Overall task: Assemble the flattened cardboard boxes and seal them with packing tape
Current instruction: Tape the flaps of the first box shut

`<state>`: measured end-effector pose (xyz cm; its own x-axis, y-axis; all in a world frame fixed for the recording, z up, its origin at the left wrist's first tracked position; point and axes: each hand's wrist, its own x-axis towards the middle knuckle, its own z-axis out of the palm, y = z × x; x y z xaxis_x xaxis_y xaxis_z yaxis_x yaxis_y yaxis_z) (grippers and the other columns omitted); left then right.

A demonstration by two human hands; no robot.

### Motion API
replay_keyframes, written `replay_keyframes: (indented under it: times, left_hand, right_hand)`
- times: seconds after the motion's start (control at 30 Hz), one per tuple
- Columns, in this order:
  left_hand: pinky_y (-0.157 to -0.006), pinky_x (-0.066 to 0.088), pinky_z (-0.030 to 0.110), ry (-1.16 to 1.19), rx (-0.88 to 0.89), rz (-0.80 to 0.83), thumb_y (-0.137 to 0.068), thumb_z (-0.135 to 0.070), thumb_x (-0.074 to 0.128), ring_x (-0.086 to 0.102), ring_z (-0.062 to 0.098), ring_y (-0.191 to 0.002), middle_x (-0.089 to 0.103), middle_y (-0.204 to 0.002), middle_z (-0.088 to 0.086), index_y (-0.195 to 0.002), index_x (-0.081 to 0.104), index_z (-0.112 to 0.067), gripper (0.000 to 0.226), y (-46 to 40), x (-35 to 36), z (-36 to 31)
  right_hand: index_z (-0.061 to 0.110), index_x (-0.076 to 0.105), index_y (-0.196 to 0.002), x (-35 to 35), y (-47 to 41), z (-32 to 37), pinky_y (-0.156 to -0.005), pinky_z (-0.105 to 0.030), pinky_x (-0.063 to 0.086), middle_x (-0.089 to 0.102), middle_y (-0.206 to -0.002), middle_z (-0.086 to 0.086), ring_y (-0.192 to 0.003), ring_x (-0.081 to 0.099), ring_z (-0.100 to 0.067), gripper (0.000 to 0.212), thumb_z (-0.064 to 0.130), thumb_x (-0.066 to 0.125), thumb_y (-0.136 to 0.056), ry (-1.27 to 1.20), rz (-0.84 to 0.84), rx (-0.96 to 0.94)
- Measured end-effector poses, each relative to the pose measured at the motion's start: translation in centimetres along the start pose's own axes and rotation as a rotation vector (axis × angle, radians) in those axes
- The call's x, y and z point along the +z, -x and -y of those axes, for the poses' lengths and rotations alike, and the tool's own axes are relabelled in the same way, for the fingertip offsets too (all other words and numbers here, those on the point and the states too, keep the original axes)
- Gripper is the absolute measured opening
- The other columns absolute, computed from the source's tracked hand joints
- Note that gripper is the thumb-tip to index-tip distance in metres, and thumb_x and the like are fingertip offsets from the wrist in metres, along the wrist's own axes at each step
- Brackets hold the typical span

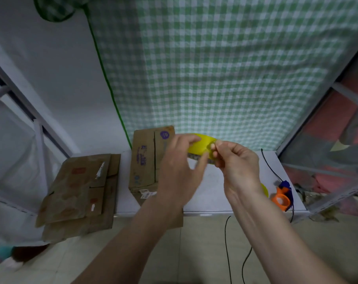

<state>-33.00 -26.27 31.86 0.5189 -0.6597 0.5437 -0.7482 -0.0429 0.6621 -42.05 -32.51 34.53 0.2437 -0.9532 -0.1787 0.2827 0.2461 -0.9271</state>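
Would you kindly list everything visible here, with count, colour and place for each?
tape roll: one, yellow, held up in both hands above the table
assembled box: one, brown with purple print, on the table behind the hands
flattened boxes: a stack, brown, at the table's left end
tape dispenser: one, orange and blue, at the table's right end
table: one, white
cable: black, from the table down to the floor
curtain: green-and-white checked, behind the table
left hand: holds the roll
right hand: pinches at the roll's edge
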Motion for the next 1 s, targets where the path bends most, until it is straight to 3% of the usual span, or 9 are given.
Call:
replay_keyframes:
  times: [0.13,0.4,0.5,0.57,0.63,0.73,0.83,0.93,1.0]
  left_hand:
    - [-0.088,0.027,-0.002,0.025,-0.033,0.017,-0.075,-0.025,0.075,0.042,-0.003,-0.103,0.054,-0.112,-0.006,-0.111,0.060,-0.012,0.041,1.1,1.1,0.5]
    - [-0.077,0.037,0.001,0.013,-0.105,-0.060,-0.084,-0.014,0.071,0.054,-0.002,-0.089,0.066,-0.094,-0.008,-0.085,0.074,-0.015,0.003,0.4,0.5,1.1]
    - [-0.067,0.041,0.006,0.128,-0.321,-0.137,-0.086,-0.013,0.069,0.057,-0.006,-0.072,0.064,-0.077,-0.016,-0.073,0.069,-0.023,0.016,-0.6,-0.6,1.6]
    - [-0.069,0.050,0.018,0.343,-0.521,-0.181,-0.088,-0.014,0.068,0.064,-0.002,-0.070,0.068,-0.073,-0.013,-0.070,0.066,-0.028,0.023,-1.1,-1.2,2.0]
    - [-0.073,0.058,0.036,0.482,-0.626,-0.221,-0.088,-0.014,0.068,0.070,0.016,-0.077,0.072,-0.075,-0.002,-0.071,0.068,-0.026,0.021,-1.4,-1.5,2.2]
    - [-0.071,0.060,0.033,0.638,-0.733,-0.243,-0.090,-0.011,0.066,0.071,0.025,-0.081,0.073,-0.079,0.006,-0.072,0.067,-0.019,0.019,-1.5,-1.7,1.9]
    - [-0.066,0.059,0.027,0.735,-0.758,-0.192,-0.089,-0.010,0.067,0.071,0.024,-0.079,0.073,-0.083,0.015,-0.074,0.069,-0.013,0.015,-1.3,-1.8,2.0]
    - [-0.066,0.058,0.023,0.715,-0.764,-0.106,-0.087,-0.010,0.069,0.070,0.016,-0.072,0.073,-0.080,0.013,-0.077,0.071,-0.008,0.010,-0.9,-2.0,2.2]
    - [-0.064,0.055,0.016,0.642,-0.800,-0.140,-0.084,-0.011,0.072,0.066,0.005,-0.064,0.071,-0.069,0.000,-0.074,0.072,-0.011,0.010,-0.7,-2.4,2.7]
  right_hand:
    - [-0.001,0.067,-0.075,0.7,0.8,-0.3,-0.048,-0.013,0.042,0.060,-0.051,0.006,-0.043,0.048,-0.001,0.015,0.002,0.062,-0.088,0.069,-0.034,-0.028]
    - [0.005,0.072,-0.081,0.5,1.2,-0.4,-0.054,-0.014,0.047,0.067,-0.060,0.004,-0.054,0.056,-0.003,0.014,0.006,0.061,-0.090,0.146,0.100,-0.127]
    - [0.013,0.071,-0.097,-0.9,0.2,0.0,-0.067,-0.022,0.052,0.073,-0.081,-0.003,-0.071,0.061,-0.010,0.021,0.003,0.053,-0.094,0.183,0.135,-0.315]
    - [0.021,0.065,-0.107,-2.0,-1.1,-0.3,-0.078,-0.026,0.052,0.071,-0.094,0.003,-0.086,0.063,-0.008,0.050,-0.019,0.042,-0.088,0.305,0.111,-0.401]
    - [0.029,0.058,-0.116,-2.7,-1.9,-0.7,-0.093,-0.035,0.050,0.066,-0.110,0.006,-0.102,0.061,-0.008,0.078,-0.031,0.030,-0.074,0.458,0.267,-0.340]
    - [0.033,0.039,-0.138,-2.7,-1.7,-1.6,-0.098,-0.033,0.049,0.053,-0.131,0.007,-0.119,0.054,-0.008,0.085,-0.028,0.043,-0.079,0.382,0.663,-0.071]
    - [0.031,0.039,-0.136,-1.6,-1.2,-3.2,-0.087,-0.025,0.052,0.058,-0.122,0.006,-0.110,0.060,-0.008,0.072,-0.006,0.066,-0.082,0.321,0.489,-0.096]
    - [0.017,0.051,-0.110,-0.6,-1.6,-4.2,-0.078,-0.016,0.051,0.061,-0.097,0.001,-0.088,0.060,0.002,0.036,-0.009,0.058,-0.085,0.428,0.212,-0.251]
    - [0.014,0.047,-0.101,-0.4,-2.1,-3.9,-0.062,-0.006,0.042,0.053,-0.086,0.003,-0.071,0.051,0.012,0.042,-0.022,0.045,-0.080,0.537,0.200,-0.360]
